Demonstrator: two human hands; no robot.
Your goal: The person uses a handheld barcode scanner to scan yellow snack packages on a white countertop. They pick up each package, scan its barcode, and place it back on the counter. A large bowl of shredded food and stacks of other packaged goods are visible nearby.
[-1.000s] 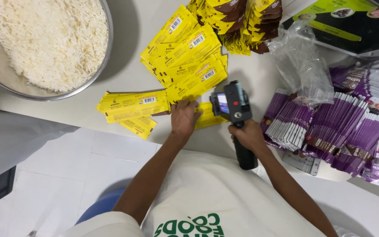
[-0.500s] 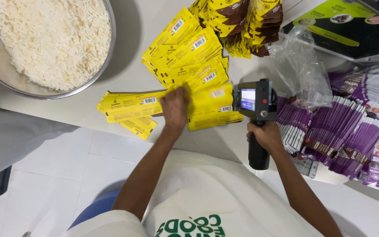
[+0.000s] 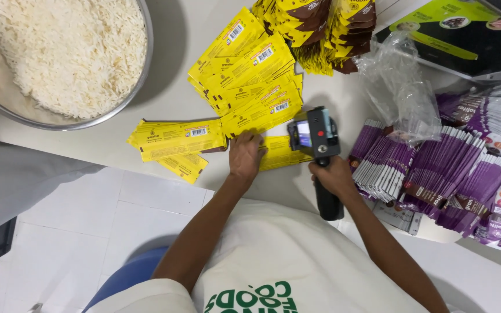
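My left hand point(image 3: 245, 155) presses flat on a yellow sachet point(image 3: 279, 152) lying at the table's near edge. My right hand point(image 3: 335, 176) grips the black handle of a handheld printer gun point(image 3: 315, 139), whose head with a small lit screen hovers over the right end of that sachet. A fanned row of yellow sachets point(image 3: 249, 75) lies just beyond, and a second small stack of yellow sachets point(image 3: 176, 139) lies to the left of my left hand.
A large metal bowl point(image 3: 144, 69) of white rice fills the far left. Purple sachets point(image 3: 436, 174) are fanned at the right, with crumpled clear plastic point(image 3: 398, 87) behind them. Brown-and-yellow packets point(image 3: 314, 26) and a green-and-black box point(image 3: 465, 40) lie at the back.
The printer gun swung out to the right and has come back left over the sachet. My left hand shifted slightly and stays on the sachet.
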